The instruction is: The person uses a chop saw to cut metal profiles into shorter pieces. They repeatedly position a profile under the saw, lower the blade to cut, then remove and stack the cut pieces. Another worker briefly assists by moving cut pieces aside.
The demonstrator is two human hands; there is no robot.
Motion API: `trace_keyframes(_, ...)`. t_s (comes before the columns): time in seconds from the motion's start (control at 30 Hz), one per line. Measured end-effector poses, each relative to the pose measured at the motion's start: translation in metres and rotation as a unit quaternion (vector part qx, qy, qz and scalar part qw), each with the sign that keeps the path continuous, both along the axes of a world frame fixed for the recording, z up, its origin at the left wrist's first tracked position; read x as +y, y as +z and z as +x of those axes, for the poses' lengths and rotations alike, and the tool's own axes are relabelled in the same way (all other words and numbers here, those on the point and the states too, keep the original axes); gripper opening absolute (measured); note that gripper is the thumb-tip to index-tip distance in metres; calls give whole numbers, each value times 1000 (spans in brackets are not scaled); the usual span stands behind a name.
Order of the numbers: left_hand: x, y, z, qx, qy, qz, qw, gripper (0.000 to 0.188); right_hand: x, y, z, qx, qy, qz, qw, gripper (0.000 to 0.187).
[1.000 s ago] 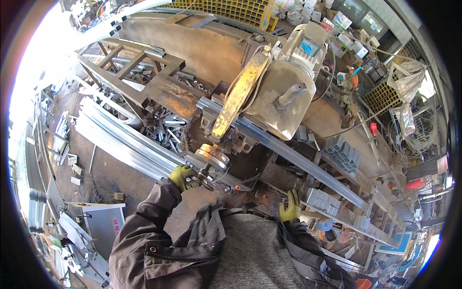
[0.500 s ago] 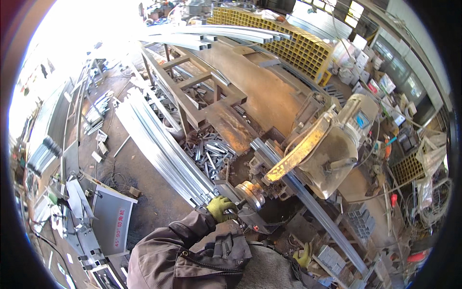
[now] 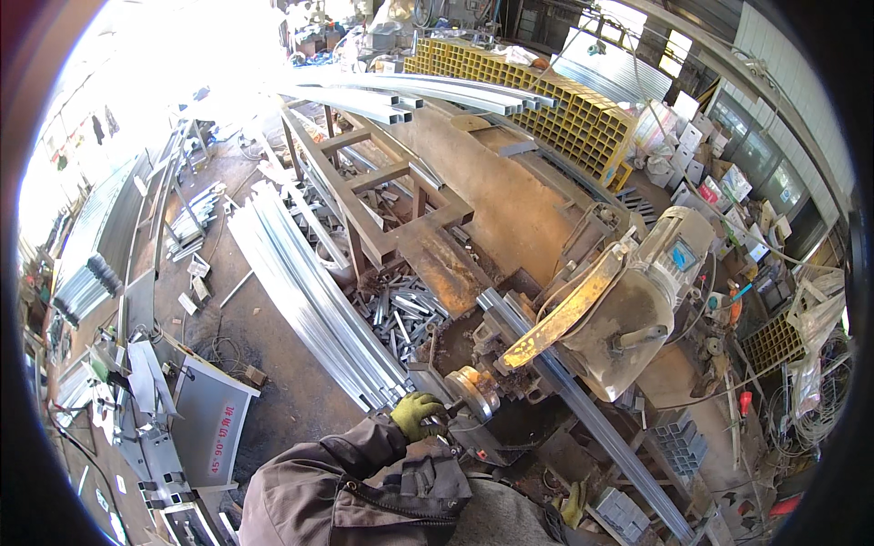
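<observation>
My left hand (image 3: pixel 419 417), in a yellow-green work glove, closes round a dark handle (image 3: pixel 450 410) at the front of a cut-off saw. Right beside it is a round, brass-coloured collar (image 3: pixel 475 391). The saw has a worn yellow blade guard (image 3: pixel 569 305) and a dusty grey motor (image 3: pixel 675 244). Long square metal tubes (image 3: pixel 592 405) run through the saw under the guard. Low at my right side, my right hand (image 3: pixel 572 506), gloved alike, hangs near a small stack of grey tube pieces (image 3: pixel 624 514). Its visible fingers are apart and seem to hold nothing; my clothing hides part of it.
Long silver tubes (image 3: pixel 305 296) lie left of the saw, beside a heap of short offcuts (image 3: pixel 405 314). A rusty steel frame (image 3: pixel 382 177) stands beyond, carrying more tubes. Yellow square tubes (image 3: pixel 546 96) are stacked at the back. A grey machine panel (image 3: pixel 214 419) stands left.
The whole scene has shifted slightly downward in view. My left hand stays closed at the handle. My right hand shows lower and less fully at my side.
</observation>
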State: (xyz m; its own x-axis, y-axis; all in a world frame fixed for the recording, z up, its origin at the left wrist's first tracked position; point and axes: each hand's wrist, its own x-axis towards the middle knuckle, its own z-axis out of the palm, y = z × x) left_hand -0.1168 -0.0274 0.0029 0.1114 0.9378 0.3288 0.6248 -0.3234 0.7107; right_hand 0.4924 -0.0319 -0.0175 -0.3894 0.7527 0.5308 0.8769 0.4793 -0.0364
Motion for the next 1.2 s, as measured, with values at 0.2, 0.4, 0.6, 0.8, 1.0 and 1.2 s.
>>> trace_keyframes(0.2, -3, -3, 4, -12, 7, 8, 1000, 53, -10, 7, -4, 55, -6, -17, 998, 63)
trace_keyframes(0.4, -3, -6, 7, -5, 18, 17, 1000, 56, -13, 2, 7, 62, -12, -63, 996, 72)
trace_keyframes(0.6, -4, -4, 12, 9, 29, 11, 999, 58, -16, -8, 19, 77, -41, -197, 976, 83)
trace_keyframes(0.8, -6, 24, 48, 106, 134, -114, 979, 70, -22, -28, 41, 81, -63, -289, 952, 92)
trace_keyframes(1.0, 14, 36, 99, 185, 309, -191, 913, 64, -15, -50, 56, 68, -18, -249, 966, 95)
trace_keyframes(1.2, 20, 21, 109, 190, 354, -183, 897, 52, -23, -20, 58, 75, 2, -206, 976, 83)
